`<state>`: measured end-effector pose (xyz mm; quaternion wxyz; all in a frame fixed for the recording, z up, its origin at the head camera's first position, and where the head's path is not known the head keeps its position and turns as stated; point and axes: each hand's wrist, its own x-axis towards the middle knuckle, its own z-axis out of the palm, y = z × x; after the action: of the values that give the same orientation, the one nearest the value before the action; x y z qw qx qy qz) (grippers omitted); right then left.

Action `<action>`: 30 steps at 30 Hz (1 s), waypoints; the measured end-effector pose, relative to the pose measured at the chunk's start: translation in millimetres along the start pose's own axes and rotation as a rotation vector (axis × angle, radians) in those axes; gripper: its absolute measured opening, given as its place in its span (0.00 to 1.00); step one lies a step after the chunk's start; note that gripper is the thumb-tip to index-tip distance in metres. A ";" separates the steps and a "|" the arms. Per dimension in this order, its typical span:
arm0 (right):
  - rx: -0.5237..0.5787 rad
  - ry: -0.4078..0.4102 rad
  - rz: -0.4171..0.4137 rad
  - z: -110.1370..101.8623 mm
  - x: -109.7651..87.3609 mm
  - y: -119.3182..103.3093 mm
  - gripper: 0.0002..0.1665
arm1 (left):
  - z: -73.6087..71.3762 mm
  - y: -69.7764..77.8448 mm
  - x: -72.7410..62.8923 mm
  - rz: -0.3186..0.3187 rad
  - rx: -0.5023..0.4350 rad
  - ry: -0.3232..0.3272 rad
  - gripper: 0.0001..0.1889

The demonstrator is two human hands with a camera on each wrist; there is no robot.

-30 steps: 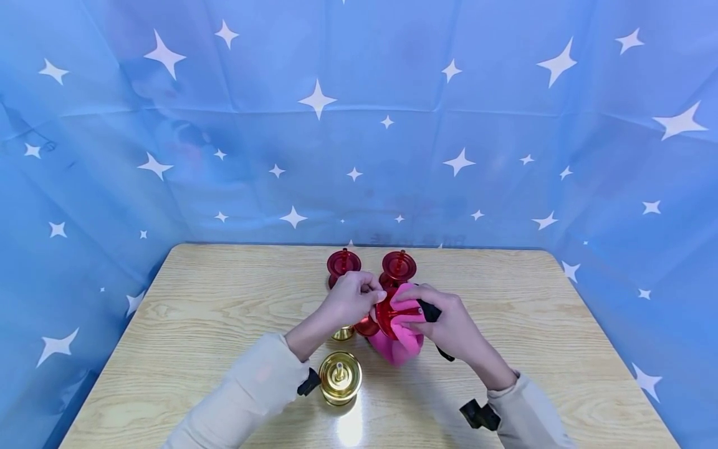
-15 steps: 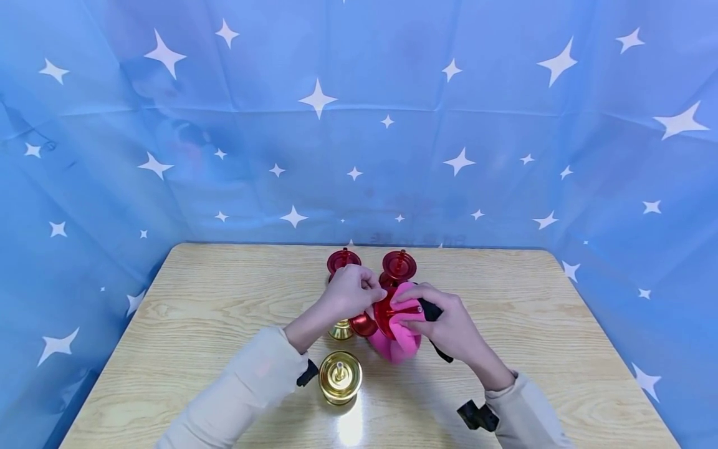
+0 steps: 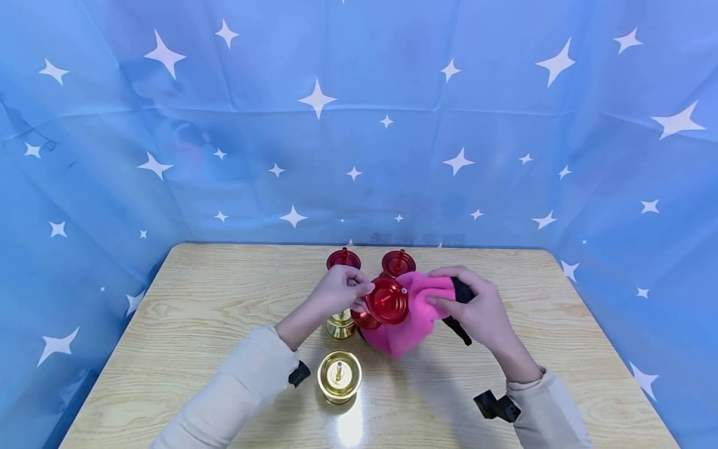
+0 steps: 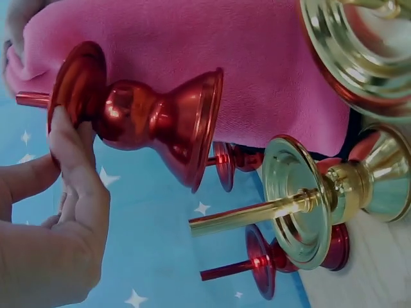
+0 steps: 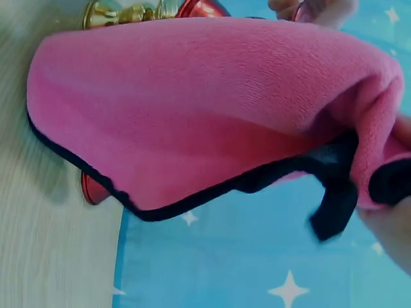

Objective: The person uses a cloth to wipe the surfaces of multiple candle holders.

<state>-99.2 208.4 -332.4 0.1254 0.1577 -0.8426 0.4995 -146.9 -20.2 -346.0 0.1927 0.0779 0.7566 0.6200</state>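
My left hand (image 3: 339,290) pinches the rim of a red metallic candlestick's dish (image 3: 387,302) and holds it up off the table. In the left wrist view, that candlestick (image 4: 131,119) shows its dish, short stem and flared base. My right hand (image 3: 477,305) grips a bunched end of a pink cloth with black edging (image 3: 406,327). The cloth hangs close beside the held candlestick; I cannot tell whether they touch. Most of the pink cloth (image 5: 192,90) spreads out in the right wrist view.
One gold candlestick (image 3: 339,377) stands near the front; another gold one (image 3: 340,327) stands behind it, partly under my left hand. Two red candlesticks (image 3: 398,263) stand at the back of the wooden table (image 3: 235,274). A blue star-patterned curtain (image 3: 359,143) rises behind.
My right hand has moved right with the cloth, away from the candlestick's dish and spike. The candlestick has turned, so its dish now faces up more. My left hand has shifted slightly left.
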 end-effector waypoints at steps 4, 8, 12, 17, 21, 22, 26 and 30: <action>-0.070 0.152 0.070 2.0 1.6 -0.2 0.22 | -2.7 -0.9 0.7 -0.021 -0.122 -0.018 0.09; -0.064 0.234 0.073 17.3 -1.7 1.8 0.24 | -0.1 0.6 -1.2 -0.010 -0.155 -0.053 0.12; -0.039 0.230 -0.007 34.3 -9.3 8.1 0.24 | 3.9 1.0 -3.2 0.003 -0.177 -0.081 0.11; -0.091 0.130 -0.129 45.4 -18.6 14.4 0.29 | 4.9 -0.9 -3.3 0.025 -0.176 -0.077 0.09; -0.171 0.079 -0.184 49.1 -23.7 14.6 0.33 | 4.0 -3.4 -3.0 0.039 -0.193 -0.051 0.08; -0.183 0.081 -0.194 49.9 -24.5 14.5 0.33 | 3.8 -3.8 -3.0 0.044 -0.194 -0.047 0.08; -0.195 0.110 -0.219 51.8 -26.4 15.5 0.29 | 3.6 -3.9 -4.2 0.065 -0.193 -0.042 0.08; -0.203 0.131 -0.257 50.0 -25.5 18.2 0.27 | 3.8 -2.4 -6.5 0.085 -0.176 -0.048 0.08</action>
<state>-85.6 176.1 -379.9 0.2581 0.2177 -0.8517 0.4008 -139.3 -19.6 -347.7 0.1904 0.1078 0.6905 0.6895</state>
